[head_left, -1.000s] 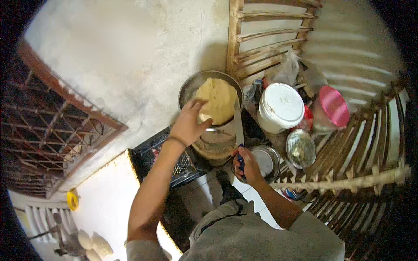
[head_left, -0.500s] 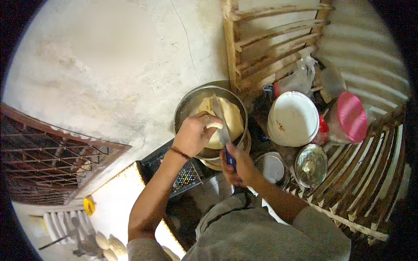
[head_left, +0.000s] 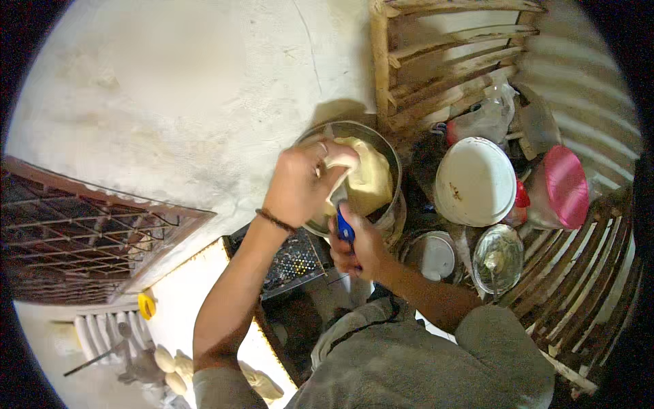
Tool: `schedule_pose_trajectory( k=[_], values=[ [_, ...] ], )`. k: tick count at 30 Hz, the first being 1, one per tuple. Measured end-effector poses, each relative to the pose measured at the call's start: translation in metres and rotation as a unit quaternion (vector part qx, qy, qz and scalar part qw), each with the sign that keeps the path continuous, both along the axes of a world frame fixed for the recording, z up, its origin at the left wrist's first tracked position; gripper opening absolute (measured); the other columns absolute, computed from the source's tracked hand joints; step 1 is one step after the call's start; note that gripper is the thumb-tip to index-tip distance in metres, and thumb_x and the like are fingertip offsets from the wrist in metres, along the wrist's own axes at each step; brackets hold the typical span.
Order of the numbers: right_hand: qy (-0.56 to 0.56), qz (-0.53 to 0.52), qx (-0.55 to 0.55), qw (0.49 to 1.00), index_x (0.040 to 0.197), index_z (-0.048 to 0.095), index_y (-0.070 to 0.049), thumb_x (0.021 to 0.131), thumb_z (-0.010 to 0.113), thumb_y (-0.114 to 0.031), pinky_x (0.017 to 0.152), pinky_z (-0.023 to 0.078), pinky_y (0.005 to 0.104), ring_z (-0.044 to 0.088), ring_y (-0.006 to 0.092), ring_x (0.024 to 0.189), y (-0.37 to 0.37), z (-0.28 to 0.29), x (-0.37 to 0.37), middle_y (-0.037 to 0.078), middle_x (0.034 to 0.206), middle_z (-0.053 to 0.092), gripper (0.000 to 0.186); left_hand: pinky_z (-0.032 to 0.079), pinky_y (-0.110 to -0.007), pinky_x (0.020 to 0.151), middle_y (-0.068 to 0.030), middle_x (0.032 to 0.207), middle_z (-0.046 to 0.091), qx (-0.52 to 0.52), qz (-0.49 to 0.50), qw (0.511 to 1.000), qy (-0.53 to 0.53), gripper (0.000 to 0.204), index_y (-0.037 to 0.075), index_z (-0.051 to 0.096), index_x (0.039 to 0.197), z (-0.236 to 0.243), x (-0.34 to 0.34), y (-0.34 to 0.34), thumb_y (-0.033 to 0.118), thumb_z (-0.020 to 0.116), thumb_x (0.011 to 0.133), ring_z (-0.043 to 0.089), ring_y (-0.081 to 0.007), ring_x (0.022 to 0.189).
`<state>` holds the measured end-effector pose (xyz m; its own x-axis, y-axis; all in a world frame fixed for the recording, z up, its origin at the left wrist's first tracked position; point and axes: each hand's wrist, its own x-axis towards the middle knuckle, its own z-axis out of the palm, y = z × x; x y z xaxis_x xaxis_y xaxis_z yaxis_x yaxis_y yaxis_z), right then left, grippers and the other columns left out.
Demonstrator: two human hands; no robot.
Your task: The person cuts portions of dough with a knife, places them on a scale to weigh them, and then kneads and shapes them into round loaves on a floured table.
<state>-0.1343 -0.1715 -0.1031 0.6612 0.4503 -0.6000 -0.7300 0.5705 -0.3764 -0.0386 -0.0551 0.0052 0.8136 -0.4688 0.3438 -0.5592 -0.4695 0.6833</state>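
My left hand (head_left: 294, 178) is closed on a strip of pale dough (head_left: 346, 161), held over a deep metal pot (head_left: 397, 160). A large smooth lump of yellowish dough (head_left: 373, 178) lies in the pot. Below and to the right, my right hand (head_left: 364, 247) grips the blue handle of a knife (head_left: 345, 226). Its blade points up across the pot toward the far rim; my left hand and the dough strip hide most of it.
Right of the pot stand a white bucket (head_left: 475, 180), a pink tub (head_left: 567, 187) and a metal bowl (head_left: 497, 260). A pale lidded container (head_left: 430, 258) sits near my right forearm. A black perforated tray (head_left: 293, 264) lies left of the pot; a slatted wooden rack (head_left: 449, 65) rises behind.
My left hand has lifted a dough strip and turned over the knife, covering much of the blade. My right hand has shifted a little up and left with the handle. The whole view has swung slightly.
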Motion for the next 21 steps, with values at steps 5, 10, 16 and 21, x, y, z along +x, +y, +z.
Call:
schedule_pose_trajectory(
  k=[5,10,16,21],
  values=[
    [-0.108,0.087,-0.004,0.99,0.095,0.052,-0.012,0.106,0.041,-0.055,0.031,0.029,0.0299,0.032,0.0103,0.035,0.031,-0.005,-0.055,-0.003,0.057,0.036,0.045,0.052,-0.025,0.072,-0.0069,0.098,0.072,-0.166,0.075,0.983,-0.01,0.023,0.004,0.075,0.107,0.033,-0.014,0.014,-0.002,0.072,0.085,0.066,-0.012,0.081],
    [-0.252,0.11,-0.03,0.961,0.099,0.051,-0.01,0.108,0.037,-0.051,0.033,0.031,0.0284,0.032,0.0093,0.038,0.071,0.0,-0.043,-0.003,0.059,0.037,0.045,0.05,-0.031,0.095,-0.0124,0.126,0.059,-0.211,0.071,0.971,-0.087,0.023,0.003,0.069,0.104,0.074,-0.087,0.058,-0.006,0.069,0.083,0.058,-0.0186,0.116],
    [-0.202,0.172,-0.1,0.959,0.098,0.052,-0.01,0.107,0.038,-0.053,0.034,0.03,0.0294,0.032,0.0097,0.039,0.082,-0.034,-0.135,-0.002,0.059,0.037,0.046,0.033,-0.056,0.115,-0.0187,0.13,0.056,-0.452,0.072,0.889,0.0,0.028,0.01,0.053,0.114,0.036,-0.251,0.301,0.025,0.059,0.092,0.05,-0.0329,0.13],
    [-0.098,0.222,-0.166,0.956,0.098,0.053,-0.009,0.104,0.042,-0.057,0.037,0.033,0.0307,0.033,0.0099,0.039,0.101,-0.096,-0.244,-0.003,0.058,0.036,0.05,0.028,-0.054,0.121,-0.0129,0.131,0.058,-0.487,0.211,0.847,0.025,0.038,0.009,0.051,0.126,-0.064,-0.448,0.439,0.032,0.055,0.096,0.046,-0.0369,0.136]
  ],
)
